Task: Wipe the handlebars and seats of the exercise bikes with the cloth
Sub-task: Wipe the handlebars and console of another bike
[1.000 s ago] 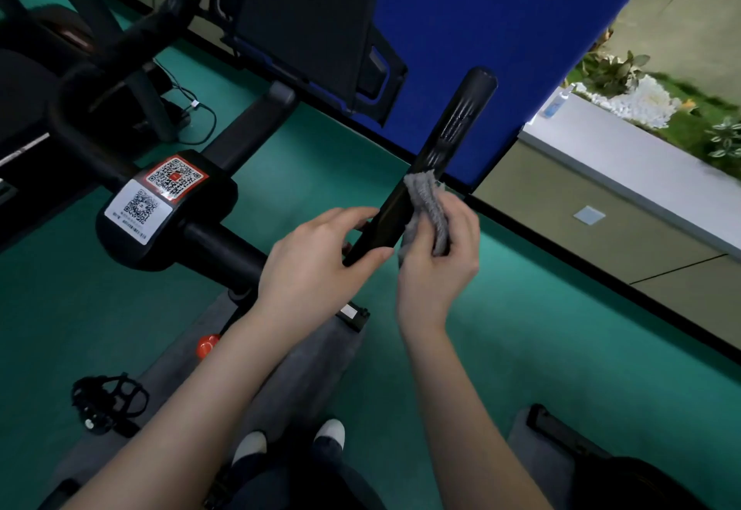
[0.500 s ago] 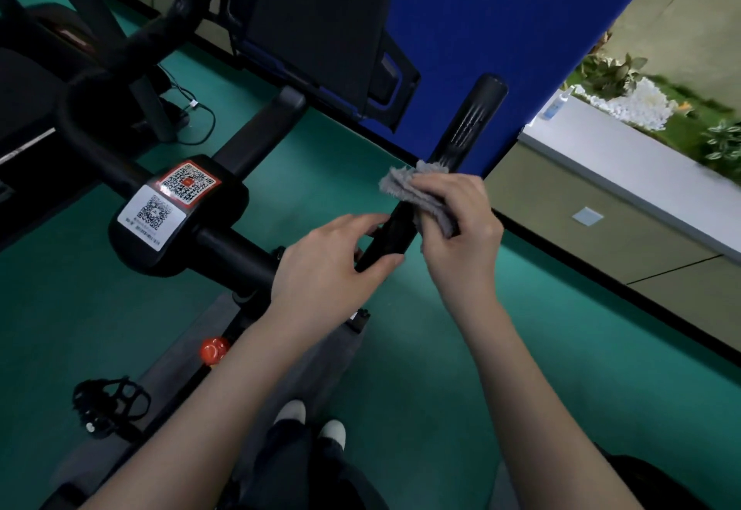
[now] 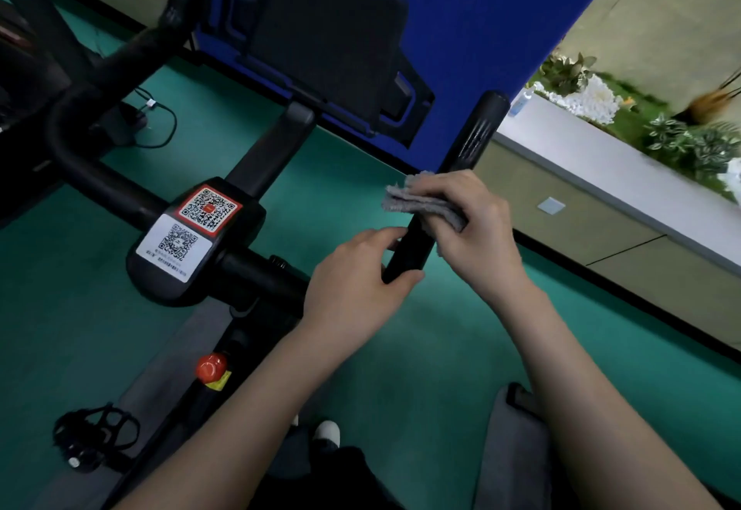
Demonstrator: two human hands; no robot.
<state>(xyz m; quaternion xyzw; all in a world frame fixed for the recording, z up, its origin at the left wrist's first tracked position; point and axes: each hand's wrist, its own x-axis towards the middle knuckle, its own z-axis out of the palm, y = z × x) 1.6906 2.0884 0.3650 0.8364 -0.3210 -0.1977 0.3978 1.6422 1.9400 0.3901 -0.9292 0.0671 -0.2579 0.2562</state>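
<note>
Wiping of the handlebar (image 3: 473, 136) is underway: right hand (image 3: 477, 233) grip wraps the grey cloth (image 3: 417, 205) round its middle, left hand (image 3: 353, 289) grip pinches the bar below, and next the cloth probably must slide toward the bare tip.

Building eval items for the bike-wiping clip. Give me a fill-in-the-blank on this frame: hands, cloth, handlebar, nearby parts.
1. The right hand presses a folded cloth, coloured ____, against the black tubular handlebar.
2. The left hand holds no cloth; it grips the bare ____.
3. The black plastic hub carries ____ QR-code stickers.
4. The round knob on the frame below the hub is coloured ____.

Missing words: grey; handlebar; two; red.
</note>
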